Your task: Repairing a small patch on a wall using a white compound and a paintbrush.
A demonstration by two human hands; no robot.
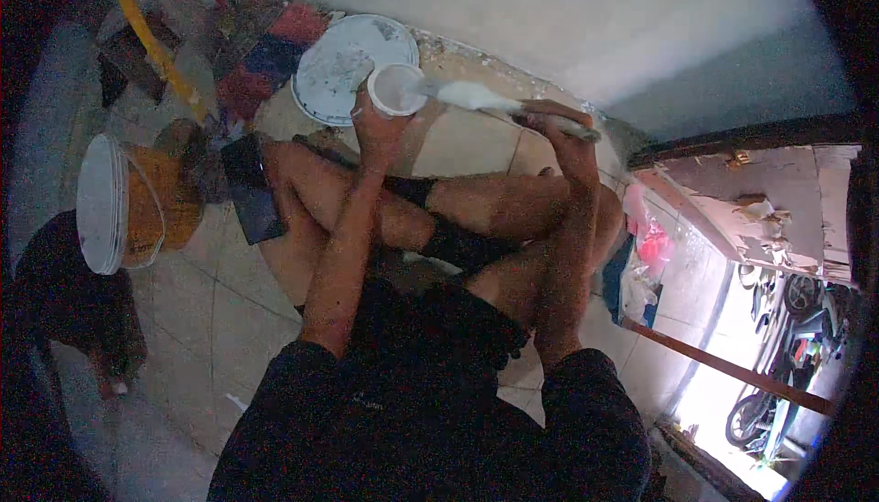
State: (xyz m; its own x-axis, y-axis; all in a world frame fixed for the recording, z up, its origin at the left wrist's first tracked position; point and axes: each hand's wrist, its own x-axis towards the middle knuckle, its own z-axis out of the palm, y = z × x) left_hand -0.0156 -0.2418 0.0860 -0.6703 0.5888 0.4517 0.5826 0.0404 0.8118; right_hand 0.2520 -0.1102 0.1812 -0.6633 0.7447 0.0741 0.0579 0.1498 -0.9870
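Observation:
I sit cross-legged on floor tiles. My left hand (375,125) is closed around a small round white tub (397,90), held up over the edge of a large white lid (334,53) on the floor. My right hand (558,131) grips the handle of a tool (481,97), held level, whose end is thickly coated in white; I cannot make out if it is a brush or a scraper. The coated end is beside the tub's rim.
A yellow bucket (156,209) with a white lid is at left, near a dark flat object (247,190) and clutter (256,71). A wall (641,26) rises ahead. Plastic bags (645,255), a wooden bar (723,365) and a doorway showing a motorbike (787,365) are at right.

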